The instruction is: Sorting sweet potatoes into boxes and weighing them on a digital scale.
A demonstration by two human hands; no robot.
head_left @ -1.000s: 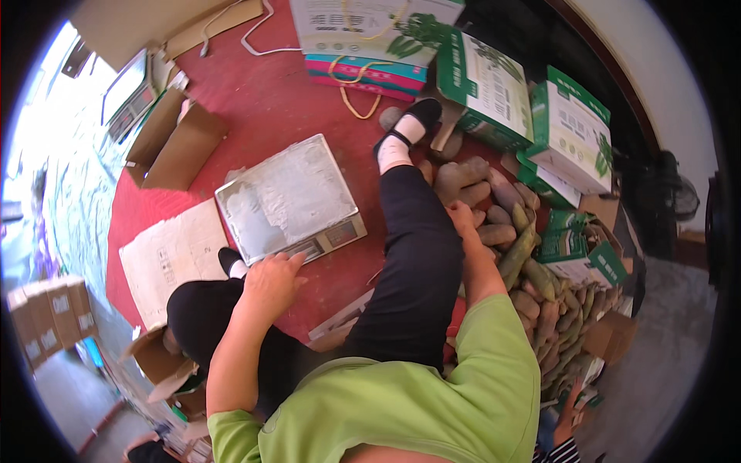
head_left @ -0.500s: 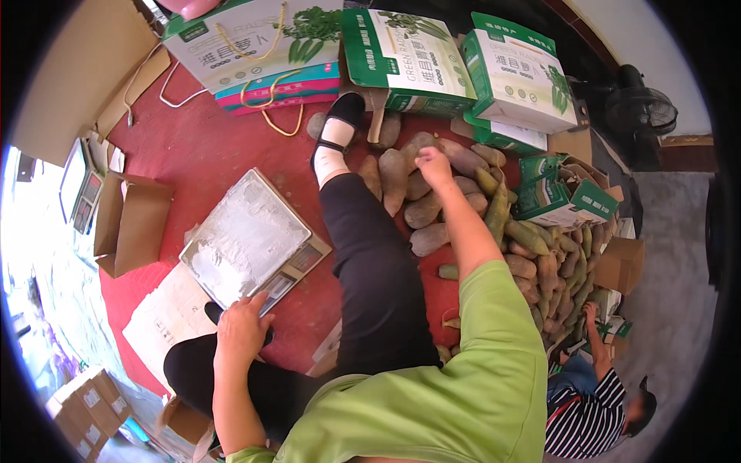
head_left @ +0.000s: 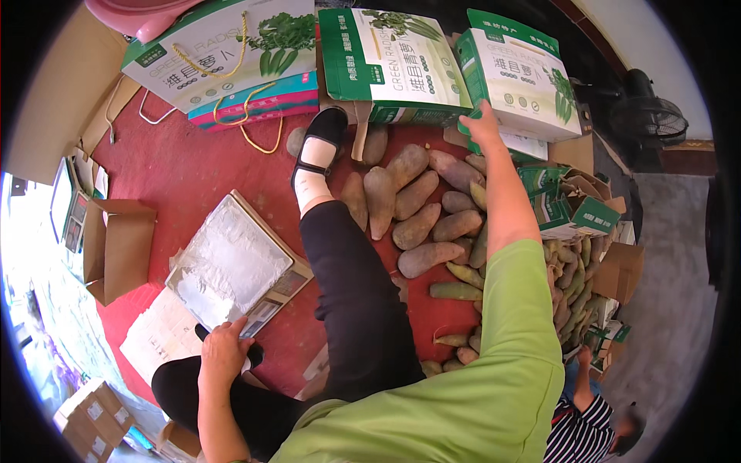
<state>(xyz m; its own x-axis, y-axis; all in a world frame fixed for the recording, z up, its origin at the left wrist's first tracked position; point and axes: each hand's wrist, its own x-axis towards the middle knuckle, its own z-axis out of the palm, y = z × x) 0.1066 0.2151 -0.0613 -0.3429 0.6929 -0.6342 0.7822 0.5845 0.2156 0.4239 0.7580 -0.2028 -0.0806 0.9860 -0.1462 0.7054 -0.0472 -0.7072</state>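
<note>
My right hand (head_left: 484, 130) reaches to the far side, its thumb and fingers closed on the lower left corner of a green-and-white carton (head_left: 531, 81). My left hand (head_left: 222, 351) rests on the near edge of a platform scale (head_left: 231, 258), fingers loosely extended and holding nothing. A whitish, wrinkled covering lies over the scale's plate. Large dusty reddish-brown roots (head_left: 417, 220) lie on the red floor covering under my right arm. Among them are longer green radishes (head_left: 457, 291). Part of the pile is hidden behind my sleeve.
Another green-and-white carton (head_left: 401, 65) and a corded gift box (head_left: 224, 54) stand at the far side. An open brown box (head_left: 120, 247) is at left. My outstretched leg (head_left: 359, 293) lies between scale and roots. At right are a black fan (head_left: 648, 108) and a person in stripes (head_left: 583, 424).
My right hand has left the roots and moved away from me to the carton, closing on its corner. My left hand stays at the scale. The whole view has shifted slightly.
</note>
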